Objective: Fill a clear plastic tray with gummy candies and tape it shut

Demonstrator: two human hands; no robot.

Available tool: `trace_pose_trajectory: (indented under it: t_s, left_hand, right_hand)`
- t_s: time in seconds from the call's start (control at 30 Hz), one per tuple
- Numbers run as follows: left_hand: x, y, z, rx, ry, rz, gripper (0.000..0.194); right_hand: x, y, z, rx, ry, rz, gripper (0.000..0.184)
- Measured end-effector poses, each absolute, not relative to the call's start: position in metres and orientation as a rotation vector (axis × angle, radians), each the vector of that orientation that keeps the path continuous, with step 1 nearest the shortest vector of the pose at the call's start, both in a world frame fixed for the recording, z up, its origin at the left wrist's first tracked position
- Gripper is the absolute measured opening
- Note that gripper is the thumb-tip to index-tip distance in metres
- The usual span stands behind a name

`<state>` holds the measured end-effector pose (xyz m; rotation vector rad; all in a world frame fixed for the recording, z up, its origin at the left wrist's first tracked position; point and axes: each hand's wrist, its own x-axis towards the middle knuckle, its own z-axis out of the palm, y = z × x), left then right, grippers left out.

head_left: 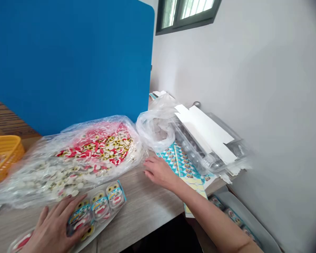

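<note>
My left hand (56, 226) is at the lower left, thumb and fingers on either side of a clear plastic case (80, 215) holding blue, red and yellow pieces. Similar cases sit beside it in a row on a white card tray (109, 219). My right hand (160, 172) is just above the table, fingers loosely bent and apart, with nothing visible in them. It is near the right edge of a large clear plastic bag (137, 154) full of loose red, white and yellow pieces (105, 146). Printed blue and yellow sticker sheets (185, 163) lie right of this hand.
An orange basket (12, 158) stands at the left. A blue panel (76, 63) rises behind the bag. Clear plastic trays (189, 140) with white card strips (205, 130) are by the wall. Below the table edge, a box (249, 214) contains more cases.
</note>
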<state>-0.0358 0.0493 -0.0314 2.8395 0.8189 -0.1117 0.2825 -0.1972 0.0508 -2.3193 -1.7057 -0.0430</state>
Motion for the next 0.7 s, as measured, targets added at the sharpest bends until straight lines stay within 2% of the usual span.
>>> trace_pose_trajectory:
  t_s: [0.13,0.3,0.37,0.5,0.53,0.63,0.7]
  left_hand:
    - [-0.034,0.020,0.008,2.832,0.749,0.058,0.071]
    - [-0.038,0.006,0.038,2.732,0.697,0.139,0.086]
    - [-0.046,0.020,0.041,2.691,0.710,0.282,0.077]
    - [-0.068,0.092,0.051,2.640,1.062,0.514,0.031]
    - [-0.074,0.120,0.056,2.631,1.249,0.504,0.027]
    - [-0.086,0.218,0.073,2.555,1.598,0.495,0.034]
    - [-0.091,0.279,0.080,2.512,1.723,0.379,0.029]
  right_hand:
    - [0.258,-0.194,0.055,-2.100,-1.717,-0.008,0.023]
    - [0.261,-0.166,0.043,-1.904,-1.829,-0.021,0.030]
    - [0.256,-0.145,0.041,-1.829,-1.904,-0.051,0.031]
    - [0.236,-0.107,0.048,-1.704,-2.015,-0.132,0.032]
    - [0.231,-0.100,0.051,-1.675,-2.029,-0.149,0.032]
    - [0.227,-0.087,0.049,-1.600,-2.042,-0.186,0.032]
    - [0.235,-0.088,0.033,-1.562,-2.047,-0.168,0.035]
